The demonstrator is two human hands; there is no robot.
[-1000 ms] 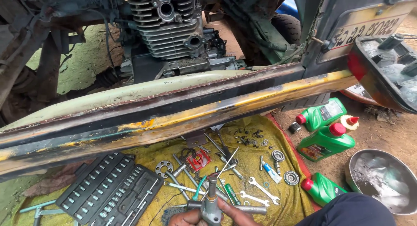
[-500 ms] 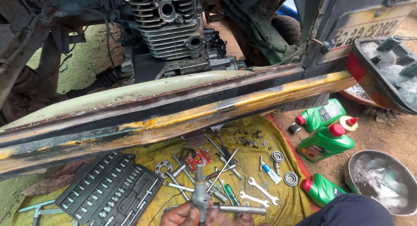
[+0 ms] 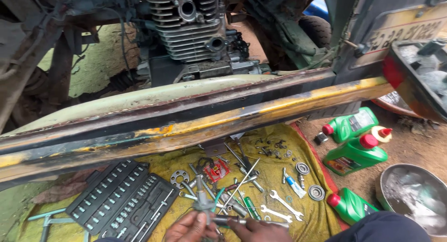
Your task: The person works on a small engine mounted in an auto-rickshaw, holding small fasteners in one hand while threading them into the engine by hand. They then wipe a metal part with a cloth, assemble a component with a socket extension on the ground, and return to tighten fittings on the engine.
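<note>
Three green bottles (image 3: 356, 153) with red caps are seen off the cloth's (image 3: 274, 177) right edge; labels are yellowish.

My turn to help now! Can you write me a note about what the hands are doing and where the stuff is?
Left hand and right hand both grip a small grey metal part with a shaft, low over the yellow cloth.
Socket set lies open to the left; spanners, bearings and bolts are spread on the cloth.
Green oil bottles stand to the right.
The engine sits exposed behind the rusty beam.
The part is not yet fitted.
</note>
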